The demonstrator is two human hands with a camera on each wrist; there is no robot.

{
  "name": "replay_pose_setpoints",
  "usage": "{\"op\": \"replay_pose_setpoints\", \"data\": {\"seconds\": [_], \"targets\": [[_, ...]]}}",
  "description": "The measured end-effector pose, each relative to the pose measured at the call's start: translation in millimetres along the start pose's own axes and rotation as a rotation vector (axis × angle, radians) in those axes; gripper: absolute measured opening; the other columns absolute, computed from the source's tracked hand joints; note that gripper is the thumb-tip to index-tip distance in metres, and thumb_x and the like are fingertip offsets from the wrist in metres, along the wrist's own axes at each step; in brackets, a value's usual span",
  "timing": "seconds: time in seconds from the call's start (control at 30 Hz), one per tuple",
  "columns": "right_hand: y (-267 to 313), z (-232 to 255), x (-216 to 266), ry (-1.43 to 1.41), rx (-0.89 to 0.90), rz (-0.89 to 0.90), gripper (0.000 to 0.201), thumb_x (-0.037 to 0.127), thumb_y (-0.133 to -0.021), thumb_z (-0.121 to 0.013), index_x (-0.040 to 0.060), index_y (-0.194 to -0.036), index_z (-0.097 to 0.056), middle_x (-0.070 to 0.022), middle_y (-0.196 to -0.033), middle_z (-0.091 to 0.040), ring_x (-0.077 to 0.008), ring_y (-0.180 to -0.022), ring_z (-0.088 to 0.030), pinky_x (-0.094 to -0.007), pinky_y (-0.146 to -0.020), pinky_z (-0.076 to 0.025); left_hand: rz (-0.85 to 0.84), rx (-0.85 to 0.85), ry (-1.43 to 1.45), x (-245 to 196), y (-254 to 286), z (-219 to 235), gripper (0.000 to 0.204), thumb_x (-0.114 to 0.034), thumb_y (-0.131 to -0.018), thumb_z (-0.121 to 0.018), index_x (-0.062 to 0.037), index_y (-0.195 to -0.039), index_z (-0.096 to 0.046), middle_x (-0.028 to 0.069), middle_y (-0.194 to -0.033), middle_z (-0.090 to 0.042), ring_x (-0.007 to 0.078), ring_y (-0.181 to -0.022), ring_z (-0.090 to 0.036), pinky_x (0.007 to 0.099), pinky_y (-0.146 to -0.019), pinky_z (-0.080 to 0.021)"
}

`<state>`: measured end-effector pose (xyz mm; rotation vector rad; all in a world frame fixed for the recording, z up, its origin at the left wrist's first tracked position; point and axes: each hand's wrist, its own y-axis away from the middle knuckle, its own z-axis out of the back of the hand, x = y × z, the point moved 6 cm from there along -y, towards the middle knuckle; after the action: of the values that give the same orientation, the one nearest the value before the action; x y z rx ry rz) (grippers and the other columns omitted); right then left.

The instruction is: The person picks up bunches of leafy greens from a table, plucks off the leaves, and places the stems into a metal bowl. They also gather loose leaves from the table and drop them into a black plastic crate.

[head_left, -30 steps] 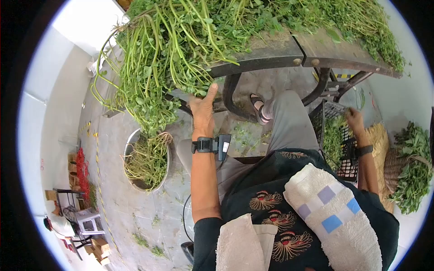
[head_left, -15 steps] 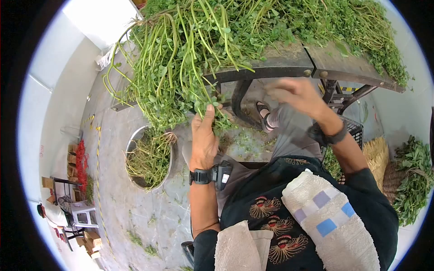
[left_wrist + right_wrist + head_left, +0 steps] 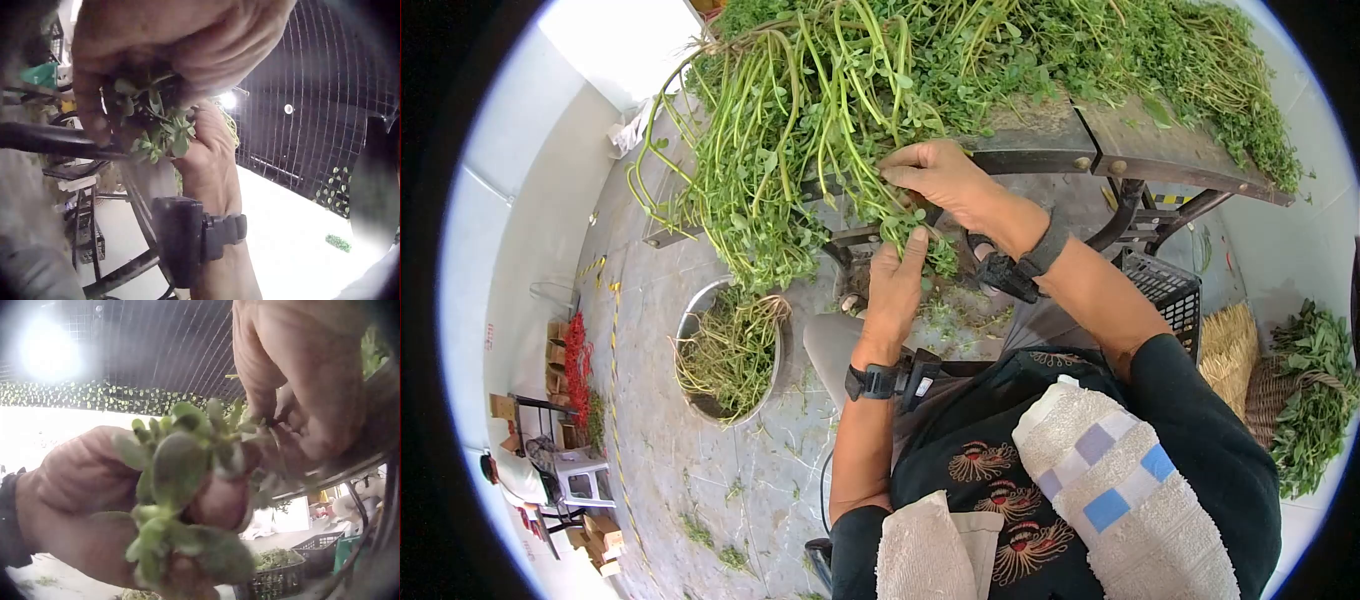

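Observation:
A heap of leafy green stems (image 3: 750, 160), thick-stalked with small rounded leaves, covers the table (image 3: 1040, 125) and hangs over its near left edge. My left hand (image 3: 892, 295) grips the leafy lower end of a hanging sprig (image 3: 943, 258), thumb pointing up. Just above it, my right hand (image 3: 950, 188) pinches the stem between thumb and fingers at the table's edge. In the right wrist view, rounded leaves (image 3: 178, 469) spill past the left hand's thumb, close below the right hand. Fingers partly hide the stem between the two hands.
A round metal tub (image 3: 777, 350) of cut stems stands on the floor at the left. At the right are a black plastic crate (image 3: 1185, 300), a straw bundle (image 3: 1225, 350) and a woven basket (image 3: 1268, 400) with greens. Plant scraps (image 3: 700, 530) litter the floor.
My right hand has come from the crate at the right across to the hanging stems and now pinches one. My left hand has shifted right and down with the sprig.

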<state>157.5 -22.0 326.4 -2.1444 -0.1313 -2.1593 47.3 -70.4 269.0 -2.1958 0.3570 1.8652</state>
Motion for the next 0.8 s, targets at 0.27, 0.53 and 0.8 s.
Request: {"op": "replay_pose_setpoints", "data": {"seconds": [0.27, 0.53, 0.8], "targets": [[-10.3, 7.1, 1.1, 0.271, -0.022, 0.164, 0.022, 0.005, -0.079, -0.051, -0.0056, -0.095, -0.062, 0.0007, -0.068, -0.054, -0.0075, -0.058, -0.044, -0.0232, -0.052, -0.035, -0.06, 0.01, -0.109, 9.7, -2.7, 5.2, 0.029, -0.027, -0.092, -0.051, -0.0003, -0.084, -0.057, -0.0013, -0.072, -0.053, 0.0073, -0.067, -0.04, 0.0223, -0.059, -0.037], [12.3, 3.4, 32.1, 0.509, -0.145, 0.245, 0.022, 0.008, -0.072, -0.051, 0.0069, -0.086, -0.068, -0.0081, -0.063, -0.06, -0.0173, -0.053, -0.052, -0.0319, -0.053, -0.042, -0.028, -0.059, -0.4, -7.3, 2.9, 4.9, 0.033, -0.028, -0.091, -0.051, 0.0039, -0.084, -0.056, 0.0109, -0.066, -0.06, 0.021, -0.056, -0.059, 0.0365, -0.055, -0.046], [16.8, -38.9, 32.7, 1.246, -0.186, 0.302, 0.027, 0.032, -0.072, -0.064, 0.0095, -0.086, -0.068, -0.015, -0.076, -0.063, -0.0353, -0.075, -0.061, -0.0436, -0.064, -0.048, -0.33, -0.195, -1.102, 3.0, -6.2, -10.0, 0.022, -0.019, -0.08, -0.059, 0.0028, -0.076, -0.057, 0.0235, -0.07, -0.057, 0.0412, -0.066, -0.056, 0.0436, -0.059, -0.045]]}}
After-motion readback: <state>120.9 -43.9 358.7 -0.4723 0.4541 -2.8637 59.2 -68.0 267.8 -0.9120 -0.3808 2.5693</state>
